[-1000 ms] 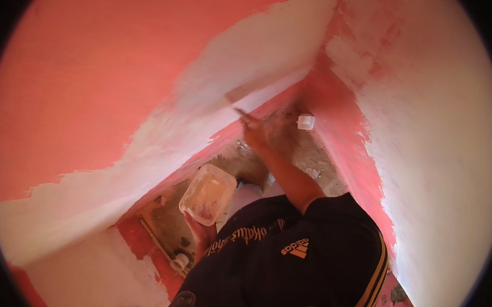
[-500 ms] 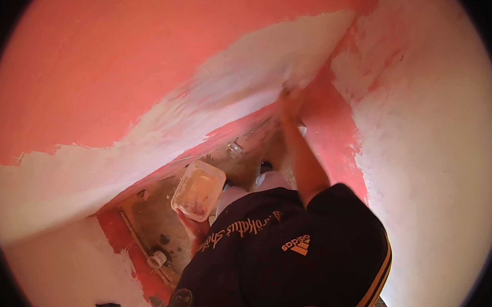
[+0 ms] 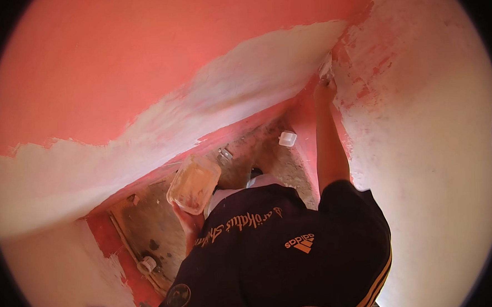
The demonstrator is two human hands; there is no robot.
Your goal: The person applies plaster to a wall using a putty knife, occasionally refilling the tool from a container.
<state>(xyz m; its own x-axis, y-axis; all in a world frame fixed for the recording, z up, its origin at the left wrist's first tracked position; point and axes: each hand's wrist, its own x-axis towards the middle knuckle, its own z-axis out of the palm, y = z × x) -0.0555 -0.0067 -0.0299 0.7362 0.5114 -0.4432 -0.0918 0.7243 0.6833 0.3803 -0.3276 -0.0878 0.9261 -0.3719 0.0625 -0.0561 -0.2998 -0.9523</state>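
Note:
My right arm reaches up to the corner where two walls meet; my right hand (image 3: 325,89) is closed on a flat scraper (image 3: 326,66) with a pale, smeared blade against the wall near that corner. A clear plastic tub (image 3: 195,181) with a pale coating inside sits in my left hand (image 3: 185,216), low in front of my body. The facing wall (image 3: 141,59) is coral pink above a broad ragged band of whitish coating. The right wall (image 3: 424,161) is mostly whitish, with pink showing in streaks near the corner.
Below, the dusty floor (image 3: 280,165) holds a small white container (image 3: 287,138) and a small metal object (image 3: 225,153). A pipe (image 3: 119,227) with a white fitting (image 3: 148,265) runs at the lower left beside another coated wall (image 3: 46,275). My dark shoe (image 3: 255,171) shows beyond my shirt.
My right hand and scraper have moved right and upward along the whitish band into the corner. My left hand with the tub has shifted slightly left and up in the view.

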